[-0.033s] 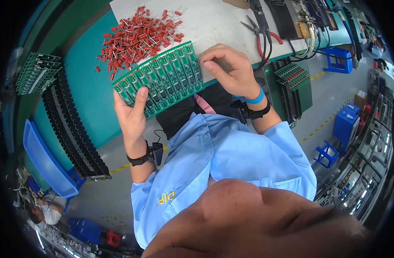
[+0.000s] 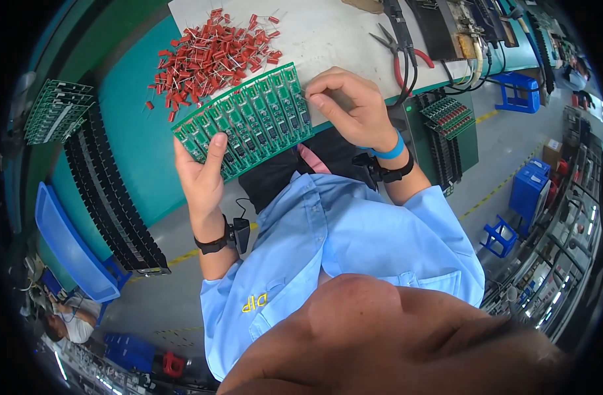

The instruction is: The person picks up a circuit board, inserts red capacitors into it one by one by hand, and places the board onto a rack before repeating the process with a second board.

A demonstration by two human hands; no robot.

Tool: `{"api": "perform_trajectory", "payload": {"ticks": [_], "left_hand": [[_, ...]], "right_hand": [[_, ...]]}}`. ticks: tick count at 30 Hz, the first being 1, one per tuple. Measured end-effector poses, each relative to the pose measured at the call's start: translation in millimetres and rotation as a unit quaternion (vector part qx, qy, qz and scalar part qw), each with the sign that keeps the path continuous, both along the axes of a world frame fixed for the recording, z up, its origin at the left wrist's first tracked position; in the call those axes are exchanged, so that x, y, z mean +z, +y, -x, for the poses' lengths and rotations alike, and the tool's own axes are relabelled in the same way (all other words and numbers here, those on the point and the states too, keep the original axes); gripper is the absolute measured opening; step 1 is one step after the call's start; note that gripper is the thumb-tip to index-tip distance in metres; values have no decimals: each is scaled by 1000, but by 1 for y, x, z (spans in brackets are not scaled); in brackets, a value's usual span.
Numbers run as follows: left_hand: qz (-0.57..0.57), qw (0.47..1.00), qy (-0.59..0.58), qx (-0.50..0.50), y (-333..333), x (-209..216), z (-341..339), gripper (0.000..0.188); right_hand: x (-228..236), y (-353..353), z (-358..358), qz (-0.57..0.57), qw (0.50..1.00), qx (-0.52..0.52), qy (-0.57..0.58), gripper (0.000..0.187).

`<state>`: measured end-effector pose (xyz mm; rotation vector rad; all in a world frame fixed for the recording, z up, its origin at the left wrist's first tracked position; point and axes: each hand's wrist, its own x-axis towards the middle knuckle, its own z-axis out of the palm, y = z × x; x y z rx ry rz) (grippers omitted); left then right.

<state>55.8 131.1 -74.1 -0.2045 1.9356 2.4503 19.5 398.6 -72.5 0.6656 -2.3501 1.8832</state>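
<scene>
My left hand (image 2: 206, 170) grips a green circuit board panel (image 2: 254, 122) at its left end, thumb on the face and fingers behind. The panel is tilted and made of several narrow strips carrying small parts. At its right end is my right hand (image 2: 357, 108), fingers curled and the thumb brought close to the fingertips. Those fingertips sit right at the panel's edge; whether they touch it or pinch something small cannot be made out. Just beyond the panel lies a loose heap of red components with wire leads (image 2: 212, 56), on a white sheet (image 2: 314, 39).
Pliers with red handles (image 2: 399, 59) and cables lie at the far right of the bench. Black slotted racks stand at left (image 2: 114, 191) and right (image 2: 440, 148), with more boards. A blue tray (image 2: 74, 243) is at left, blue stools (image 2: 515, 92) at right. Another person (image 2: 78, 322) is at lower left.
</scene>
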Motion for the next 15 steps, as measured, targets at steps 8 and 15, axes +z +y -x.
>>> {"api": "perform_trajectory", "payload": {"ticks": [8,15], "left_hand": [[-14,1000,1,-1,2,3,0,42],[-23,1000,6,-3,3,4,0,39]], "right_hand": [[-1,-2,0,-16,1000,-8,14,11],[1,-5,0,-11,1000,-24,10,9]]}}
